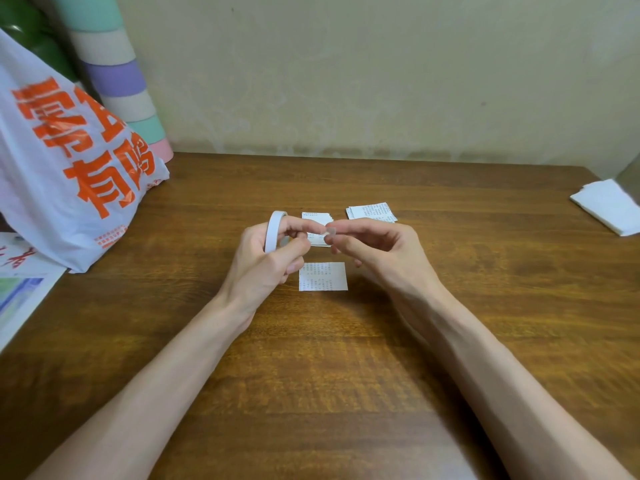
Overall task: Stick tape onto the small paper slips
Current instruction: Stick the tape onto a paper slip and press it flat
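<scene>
In the head view the left hand (pixel 266 258) grips the white tape roll (pixel 275 230), fingers (pixel 294 227) curled round it, just behind the single paper slip (pixel 323 276) lying flat on the worktop (pixel 346 375). The right hand (pixel 374 247) pinches the short tape end (pixel 329 233) between thumb and forefinger. That strip could curl onto itself or cling to the fingertips. With nothing pinning the slip, it might also lift with the tape. Two slip stacks (pixel 372 212) lie behind the slip, one partly hidden by the hands. A printed plastic bag (pixel 69 161) stands well left and folded white paper (pixel 609 209) well right, neither in the way.
</scene>
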A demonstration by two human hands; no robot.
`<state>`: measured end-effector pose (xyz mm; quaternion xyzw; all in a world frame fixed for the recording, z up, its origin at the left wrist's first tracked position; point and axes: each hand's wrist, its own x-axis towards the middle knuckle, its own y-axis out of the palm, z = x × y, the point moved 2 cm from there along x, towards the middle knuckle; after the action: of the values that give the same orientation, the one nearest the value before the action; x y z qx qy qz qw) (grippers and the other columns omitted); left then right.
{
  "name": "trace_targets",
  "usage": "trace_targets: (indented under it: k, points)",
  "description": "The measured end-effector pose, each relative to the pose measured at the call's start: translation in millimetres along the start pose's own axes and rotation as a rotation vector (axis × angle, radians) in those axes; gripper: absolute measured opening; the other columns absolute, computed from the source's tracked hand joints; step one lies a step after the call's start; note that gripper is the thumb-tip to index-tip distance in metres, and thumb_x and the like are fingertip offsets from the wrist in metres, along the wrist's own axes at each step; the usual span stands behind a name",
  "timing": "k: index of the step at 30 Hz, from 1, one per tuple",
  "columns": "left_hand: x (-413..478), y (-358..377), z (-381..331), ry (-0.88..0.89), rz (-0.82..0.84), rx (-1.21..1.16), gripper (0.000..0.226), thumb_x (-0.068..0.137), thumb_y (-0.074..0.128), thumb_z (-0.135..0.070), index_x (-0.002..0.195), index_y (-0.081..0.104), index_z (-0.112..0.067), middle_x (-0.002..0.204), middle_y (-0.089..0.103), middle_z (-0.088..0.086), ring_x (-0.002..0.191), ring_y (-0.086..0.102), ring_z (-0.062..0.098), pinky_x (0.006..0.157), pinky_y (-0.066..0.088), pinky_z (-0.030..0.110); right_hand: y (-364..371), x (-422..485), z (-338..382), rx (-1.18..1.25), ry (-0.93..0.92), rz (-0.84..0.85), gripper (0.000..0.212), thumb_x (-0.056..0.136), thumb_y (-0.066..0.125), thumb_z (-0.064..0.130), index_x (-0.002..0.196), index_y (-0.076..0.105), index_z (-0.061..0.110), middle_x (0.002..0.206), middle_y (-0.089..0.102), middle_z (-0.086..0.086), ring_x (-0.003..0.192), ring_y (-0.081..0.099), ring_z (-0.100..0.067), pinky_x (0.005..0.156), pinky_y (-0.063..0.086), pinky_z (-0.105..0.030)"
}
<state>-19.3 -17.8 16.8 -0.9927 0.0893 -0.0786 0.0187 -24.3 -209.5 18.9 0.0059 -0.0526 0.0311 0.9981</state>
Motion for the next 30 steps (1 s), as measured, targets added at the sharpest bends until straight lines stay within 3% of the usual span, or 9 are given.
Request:
trace_targets:
  k: [12, 21, 30]
  points:
    - [-0.3, 1.1, 0.1, 0.012, 0.002, 0.011, 0.022, 0.091, 0.062, -0.019, 0.102, 0.080, -0.020, 0.072, 0.048, 0.002, 0.058, 0.039, 0.011, 0.048, 0.030, 0.019, -2.9, -1.0, 1.9, -0.025, 0.040, -0.033, 0.012, 0.093, 0.075, 0.007, 0.103, 0.081, 0.004, 0.098, 0.081, -0.009, 0.079, 0.071, -0.010, 0.068, 0.048, -0.012]
    - [-0.3, 0.2, -0.3, 0.013, 0.002, 0.016, 0.022, 0.090, 0.061, -0.018, 0.102, 0.080, -0.019, 0.076, 0.045, 0.010, 0.058, 0.038, 0.012, 0.048, 0.029, 0.019, -2.3, -2.7, 2.3, -0.016, 0.058, -0.020, 0.014, 0.094, 0.074, 0.008, 0.106, 0.081, 0.005, 0.097, 0.081, -0.010, 0.083, 0.072, -0.010, 0.070, 0.049, -0.014]
    - [-0.8, 0.1, -0.4, 0.018, 0.009, 0.017, 0.022, 0.091, 0.061, -0.019, 0.102, 0.080, -0.019, 0.074, 0.049, 0.002, 0.059, 0.040, 0.011, 0.049, 0.031, 0.019, -3.5, -1.7, 0.2, -0.010, 0.056, -0.015, 0.014, 0.092, 0.080, 0.014, 0.103, 0.081, 0.006, 0.094, 0.079, -0.008, 0.080, 0.070, -0.007, 0.071, 0.050, -0.015]
